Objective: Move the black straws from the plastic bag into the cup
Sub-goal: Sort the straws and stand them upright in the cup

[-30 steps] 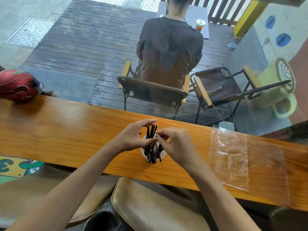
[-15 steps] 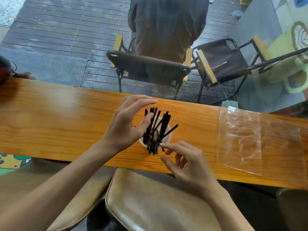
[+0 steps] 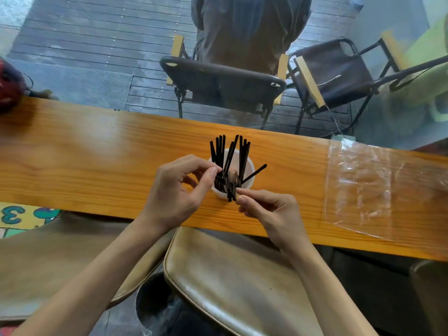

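Many black straws (image 3: 229,159) stood in white cup (image 3: 251,167), left hand (image 3: 176,190) pinched at the bundle, right hand (image 3: 271,210) seemingly pinching straw bottoms, plastic bag (image 3: 383,190) laid flat, apparently emptied

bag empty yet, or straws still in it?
Looks empty: the bag lies flat on the counter with no black straws showing through. The straws stand in the cup.

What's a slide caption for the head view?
Both hands, left hand and right hand, arrange black straws in white cup; plastic bag lies flat.
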